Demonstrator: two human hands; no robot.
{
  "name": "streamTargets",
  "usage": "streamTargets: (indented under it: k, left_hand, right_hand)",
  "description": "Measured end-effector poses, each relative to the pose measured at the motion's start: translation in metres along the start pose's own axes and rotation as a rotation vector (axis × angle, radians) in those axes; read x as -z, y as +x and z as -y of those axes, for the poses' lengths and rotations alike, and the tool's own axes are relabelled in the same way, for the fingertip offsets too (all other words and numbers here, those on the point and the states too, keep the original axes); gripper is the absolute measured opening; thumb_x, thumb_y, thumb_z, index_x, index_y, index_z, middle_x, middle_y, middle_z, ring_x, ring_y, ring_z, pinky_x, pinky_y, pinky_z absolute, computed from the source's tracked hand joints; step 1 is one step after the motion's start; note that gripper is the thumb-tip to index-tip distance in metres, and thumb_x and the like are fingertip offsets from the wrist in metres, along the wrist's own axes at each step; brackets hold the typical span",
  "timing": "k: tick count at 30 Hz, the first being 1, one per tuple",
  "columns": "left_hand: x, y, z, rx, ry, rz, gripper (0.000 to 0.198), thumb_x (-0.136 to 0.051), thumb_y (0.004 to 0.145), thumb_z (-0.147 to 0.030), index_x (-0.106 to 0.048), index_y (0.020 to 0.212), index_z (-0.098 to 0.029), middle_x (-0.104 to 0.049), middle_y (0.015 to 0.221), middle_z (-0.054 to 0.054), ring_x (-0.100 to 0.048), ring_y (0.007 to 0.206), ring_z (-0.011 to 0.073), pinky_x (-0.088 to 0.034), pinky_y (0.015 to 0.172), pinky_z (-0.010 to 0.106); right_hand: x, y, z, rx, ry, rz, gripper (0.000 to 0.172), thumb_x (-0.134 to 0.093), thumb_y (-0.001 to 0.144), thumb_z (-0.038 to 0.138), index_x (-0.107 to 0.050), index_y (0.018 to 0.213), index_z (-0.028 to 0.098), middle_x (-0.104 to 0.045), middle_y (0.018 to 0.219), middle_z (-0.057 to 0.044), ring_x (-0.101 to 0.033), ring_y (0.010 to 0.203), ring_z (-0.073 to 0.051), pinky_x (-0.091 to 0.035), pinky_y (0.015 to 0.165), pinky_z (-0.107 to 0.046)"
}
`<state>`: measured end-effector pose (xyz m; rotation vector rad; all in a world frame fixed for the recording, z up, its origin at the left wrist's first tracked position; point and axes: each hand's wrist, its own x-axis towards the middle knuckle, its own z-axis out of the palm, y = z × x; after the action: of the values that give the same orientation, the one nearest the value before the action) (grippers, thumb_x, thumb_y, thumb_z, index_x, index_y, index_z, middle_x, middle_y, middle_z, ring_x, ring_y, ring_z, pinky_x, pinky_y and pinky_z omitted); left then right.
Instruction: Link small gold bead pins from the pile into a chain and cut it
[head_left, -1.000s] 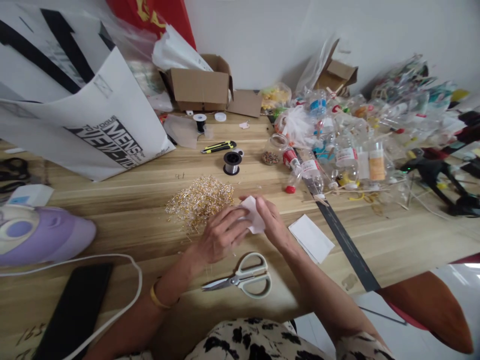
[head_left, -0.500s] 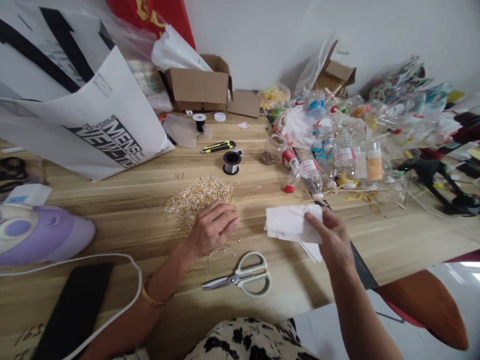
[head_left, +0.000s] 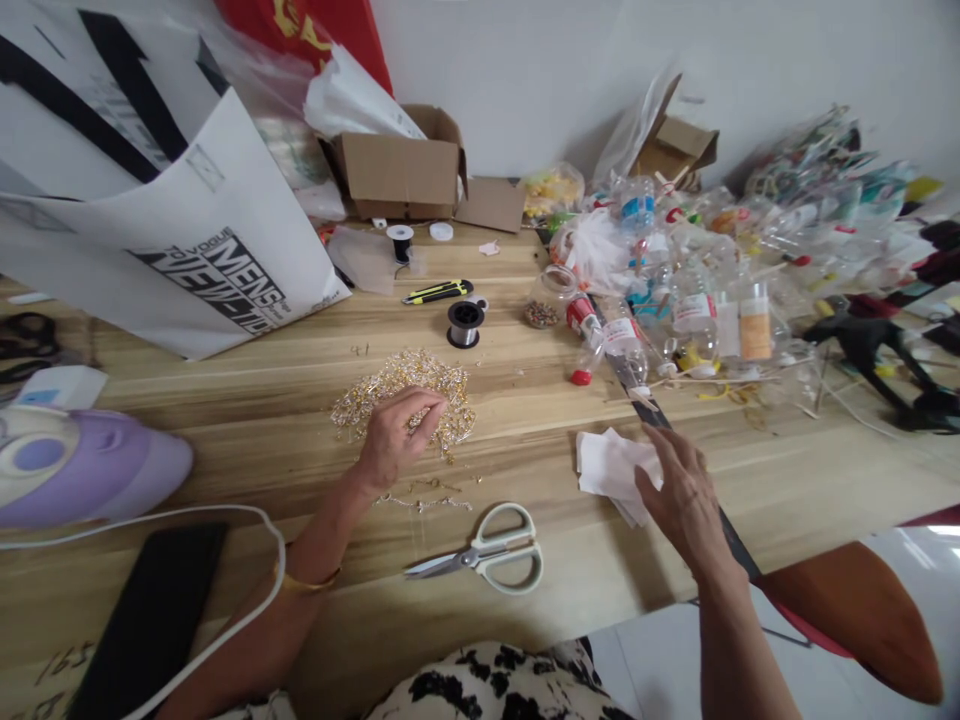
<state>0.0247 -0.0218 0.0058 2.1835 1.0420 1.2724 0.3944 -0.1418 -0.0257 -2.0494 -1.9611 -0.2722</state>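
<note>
My left hand (head_left: pixel 396 436) rests on a heap of small gold and silver beads (head_left: pixel 405 390) in the middle of the wooden table (head_left: pixel 262 400), its fingers curled and pinching into the beads. My right hand (head_left: pixel 681 490) lies with fingers stretched out over the edge of a crumpled white paper (head_left: pixel 609 468) that sits on the table at the right. A few loose beads on a thin thread (head_left: pixel 424 500) lie just below my left hand. White-handled scissors (head_left: pixel 487 555) lie shut near the front edge between my arms.
A purple device (head_left: pixel 90 465) with a white cable and a black phone (head_left: pixel 146 620) sit at the left. A wire spool (head_left: pixel 464 324), a yellow utility knife (head_left: pixel 437 292), a bead jar (head_left: pixel 544 300), cardboard boxes (head_left: pixel 401 170), a big printed bag (head_left: pixel 150 200) and many plastic bottles (head_left: pixel 697 290) crowd the back.
My right hand carried the white paper away from my left hand to the right and laid it on the table. My left hand moved up onto the bead heap.
</note>
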Motion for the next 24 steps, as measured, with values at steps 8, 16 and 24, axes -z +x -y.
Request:
streamTargets:
  k: [8, 16, 24]
  left_hand:
    - [-0.005, -0.001, -0.002, -0.009, -0.003, 0.06, 0.014, -0.055, 0.088, -0.019, -0.064, 0.078, -0.015, -0.069, 0.078, 0.006, -0.063, 0.075, 0.0156, -0.049, 0.073, 0.027]
    - [-0.008, -0.003, 0.002, 0.015, 0.004, 0.086, 0.016, -0.054, 0.088, -0.022, -0.064, 0.077, -0.016, -0.069, 0.076, 0.006, -0.063, 0.073, 0.0158, -0.048, 0.072, 0.028]
    - [-0.013, -0.006, 0.002, 0.012, -0.011, 0.177, 0.016, -0.054, 0.088, -0.02, -0.065, 0.078, -0.016, -0.07, 0.077, 0.005, -0.063, 0.073, 0.0151, -0.047, 0.072, 0.027]
  right_hand:
    - [-0.011, 0.024, 0.003, 0.112, 0.022, 0.075, 0.023, -0.044, 0.089, 0.023, -0.064, 0.101, 0.018, -0.062, 0.106, -0.013, -0.056, 0.102, -0.029, -0.044, 0.084, -0.042]
    - [0.03, 0.024, -0.006, -0.128, 0.349, 0.152, 0.026, -0.047, 0.09, 0.041, -0.062, 0.096, 0.02, -0.067, 0.08, -0.004, -0.06, 0.066, -0.018, -0.045, 0.061, -0.027]
    - [0.013, 0.008, -0.018, -0.23, 0.135, 0.33, 0.029, -0.046, 0.084, 0.041, -0.062, 0.097, 0.021, -0.067, 0.094, -0.01, -0.064, 0.079, -0.024, -0.045, 0.063, -0.032]
